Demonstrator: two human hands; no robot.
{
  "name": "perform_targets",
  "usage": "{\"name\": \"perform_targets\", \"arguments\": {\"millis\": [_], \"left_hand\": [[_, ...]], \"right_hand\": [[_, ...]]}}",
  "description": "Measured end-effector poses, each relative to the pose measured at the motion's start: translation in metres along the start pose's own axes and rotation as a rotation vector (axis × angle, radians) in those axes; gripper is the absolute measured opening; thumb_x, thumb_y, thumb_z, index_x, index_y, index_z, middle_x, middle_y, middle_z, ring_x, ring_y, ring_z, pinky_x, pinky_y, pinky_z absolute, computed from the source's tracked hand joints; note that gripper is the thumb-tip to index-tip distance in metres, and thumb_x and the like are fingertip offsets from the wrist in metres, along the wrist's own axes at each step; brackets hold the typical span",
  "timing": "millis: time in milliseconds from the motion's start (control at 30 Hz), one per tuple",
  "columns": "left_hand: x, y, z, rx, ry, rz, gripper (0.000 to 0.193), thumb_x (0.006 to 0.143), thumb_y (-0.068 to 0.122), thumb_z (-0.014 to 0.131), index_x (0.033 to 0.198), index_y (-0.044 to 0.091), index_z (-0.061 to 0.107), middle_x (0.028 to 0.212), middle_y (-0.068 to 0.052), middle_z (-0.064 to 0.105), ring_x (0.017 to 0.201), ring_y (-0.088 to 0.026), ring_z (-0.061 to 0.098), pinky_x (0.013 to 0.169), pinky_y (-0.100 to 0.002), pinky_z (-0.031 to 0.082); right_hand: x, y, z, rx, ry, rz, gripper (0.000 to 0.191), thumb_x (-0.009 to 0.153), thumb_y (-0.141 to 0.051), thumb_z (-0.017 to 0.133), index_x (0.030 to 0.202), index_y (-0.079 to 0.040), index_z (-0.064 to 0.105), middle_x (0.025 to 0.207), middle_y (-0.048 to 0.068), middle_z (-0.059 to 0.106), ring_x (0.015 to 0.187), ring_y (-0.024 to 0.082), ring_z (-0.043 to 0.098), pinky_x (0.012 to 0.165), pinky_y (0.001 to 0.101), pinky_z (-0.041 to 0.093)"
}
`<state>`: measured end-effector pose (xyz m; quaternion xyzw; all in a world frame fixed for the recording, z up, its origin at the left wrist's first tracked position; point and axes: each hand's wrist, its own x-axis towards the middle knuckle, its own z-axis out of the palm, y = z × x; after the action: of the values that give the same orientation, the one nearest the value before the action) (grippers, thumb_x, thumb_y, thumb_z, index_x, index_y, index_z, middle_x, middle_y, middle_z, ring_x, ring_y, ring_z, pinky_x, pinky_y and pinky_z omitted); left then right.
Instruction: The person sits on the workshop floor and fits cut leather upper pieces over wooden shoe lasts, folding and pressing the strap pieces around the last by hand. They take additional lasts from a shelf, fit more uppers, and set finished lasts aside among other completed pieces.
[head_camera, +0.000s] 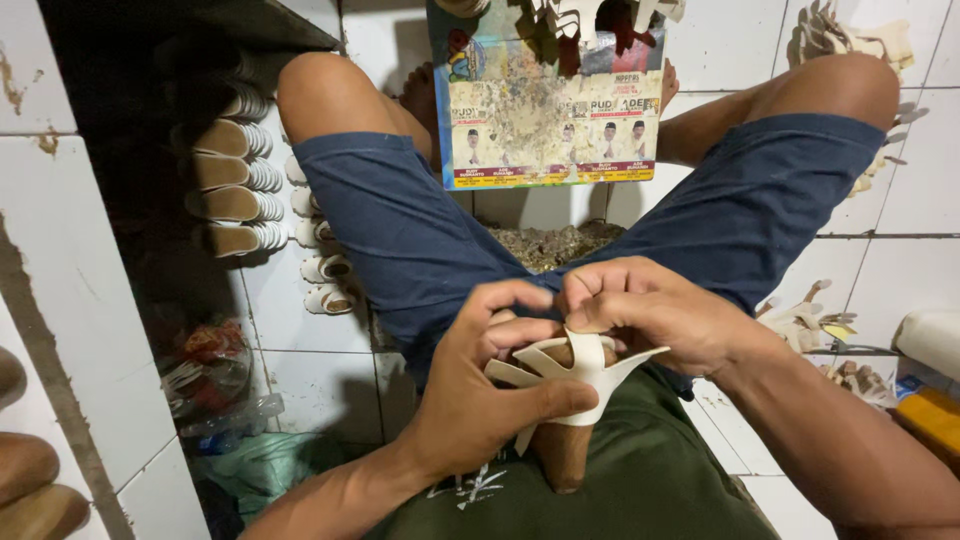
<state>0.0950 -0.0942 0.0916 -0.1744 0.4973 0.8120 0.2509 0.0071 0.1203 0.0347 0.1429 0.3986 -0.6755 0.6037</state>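
Head view, looking down at a seated person's lap. We see both hands closed on one workpiece: a cream-white strappy sandal upper of soft sheet material (572, 372), fitted over a brown wooden foot-shaped last (563, 452) that stands upright between the thighs, just above the dark green shirt (640, 480). The left hand (480, 395) wraps the last from the near side, its thumb pressing across the lower straps; the right hand (650, 315) pinches the upper straps from above, fingers curled tight. The two hands touch each other over the workpiece.

On the white tiled floor (940, 180) beyond the knees stands a soiled printed cardboard box (545, 120); a row of tan shoe soles with white edging (235, 170) lies to the left, and loose cream strap cut-outs (805, 322) lie to the right.

In our judgement the risks here are these: a thin strap may tear or stretch out of shape if pulled too hard; the upper may sit crooked if the thumb slips; and the last, steadied only by the hands and lap, may tip.
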Motion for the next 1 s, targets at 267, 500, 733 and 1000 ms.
{"name": "perform_targets", "arguments": {"millis": [267,500,733,1000], "left_hand": [[-0.002,0.002,-0.018,0.364,-0.099,0.206,0.038,0.086,0.016,0.088,0.118,0.008,0.07,0.105,-0.002,0.072,0.093,-0.011,0.068,0.083,-0.028,0.054],[-0.002,-0.003,-0.021,0.358,-0.116,0.239,0.036,0.088,0.018,0.086,0.118,0.007,0.069,0.11,-0.005,0.072,0.1,-0.012,0.069,0.09,-0.027,0.055],[-0.003,0.001,-0.02,0.435,-0.113,0.336,0.036,0.089,0.019,0.086,0.118,0.008,0.068,0.099,-0.001,0.075,0.089,-0.01,0.067,0.089,-0.029,0.05],[-0.011,0.001,-0.018,0.543,-0.19,0.508,0.04,0.087,0.017,0.089,0.12,0.009,0.066,0.101,0.001,0.074,0.085,-0.013,0.07,0.082,-0.029,0.046]], "right_hand": [[-0.017,-0.012,0.009,-0.814,0.099,-0.585,0.011,0.094,-0.01,0.068,0.1,0.0,0.07,0.088,0.007,0.068,0.076,0.014,0.064,0.067,0.0274,0.051],[-0.013,-0.036,0.006,-1.331,-0.195,-1.373,0.023,0.096,-0.012,0.067,0.11,0.007,0.066,0.099,0.017,0.066,0.088,0.033,0.069,0.077,0.0441,0.058],[-0.016,-0.02,0.006,-1.01,-0.22,-1.148,0.02,0.099,-0.012,0.067,0.107,0.006,0.07,0.101,0.016,0.07,0.09,0.03,0.073,0.081,0.0428,0.059],[-0.032,0.022,0.011,-0.698,-0.103,-1.138,0.024,0.089,-0.006,0.076,0.109,0.006,0.072,0.097,0.015,0.072,0.086,0.028,0.074,0.077,0.0443,0.061]]}}
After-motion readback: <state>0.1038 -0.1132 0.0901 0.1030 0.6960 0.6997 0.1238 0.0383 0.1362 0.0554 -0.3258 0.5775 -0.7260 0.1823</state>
